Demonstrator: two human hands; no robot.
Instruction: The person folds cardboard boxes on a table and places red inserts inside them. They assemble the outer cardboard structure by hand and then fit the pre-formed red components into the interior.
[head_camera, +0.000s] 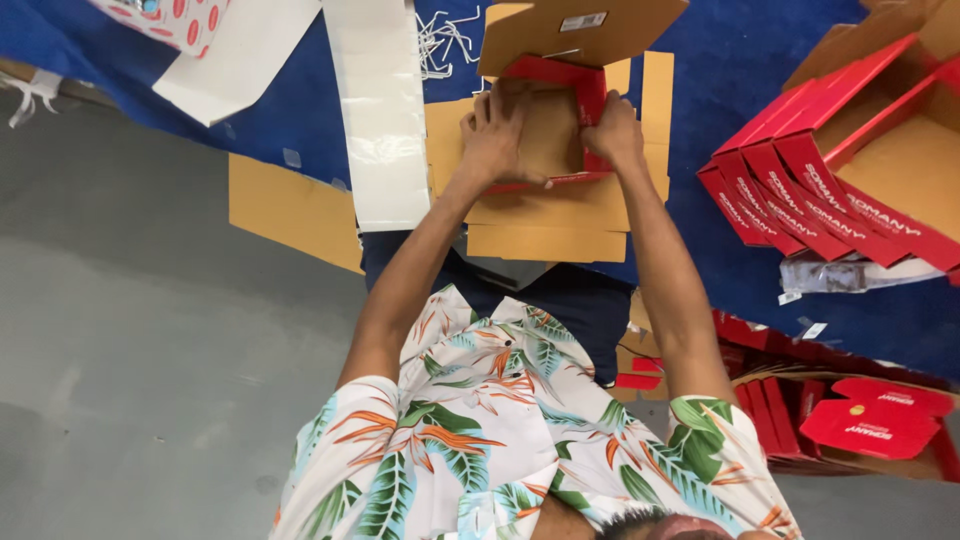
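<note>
Blue cloth covers the worktop (740, 60), seen from above by a head camera, with grey floor (150, 350) beyond its edge. At the middle of the view sits a half-folded cardboard box, red outside and plain brown inside (548, 130), resting on a stack of flat brown cardboard sheets (545, 215). Its brown lid flap (580, 28) stands raised at the far side. The box lies straight ahead of the person, at arm's reach, and its long axis appears to run left to right across the body.

Both hands are on it. The left hand (495, 135) lies partly spread on the box's brown inner floor and left wall, fingers pointing away, pressing rather than clasping. The right hand (612, 135) has its grip curled over the red right-hand side wall, pinching that wall. Neither hand is clearly nearer; they flank the box, one at each end.

Outward from there: a long strip of glossy white backing paper (380, 110) lies just left of the stack, and a tangle of white strings (445, 38) sits beyond it. At the far right a row of finished red boxes (800, 190), nested and overlapping, leans against open brown ones. Lower right, more red box pieces (870, 420) sit in a carton. The person's floral short-sleeved shirt (480, 450) fills the bottom of the view.
</note>
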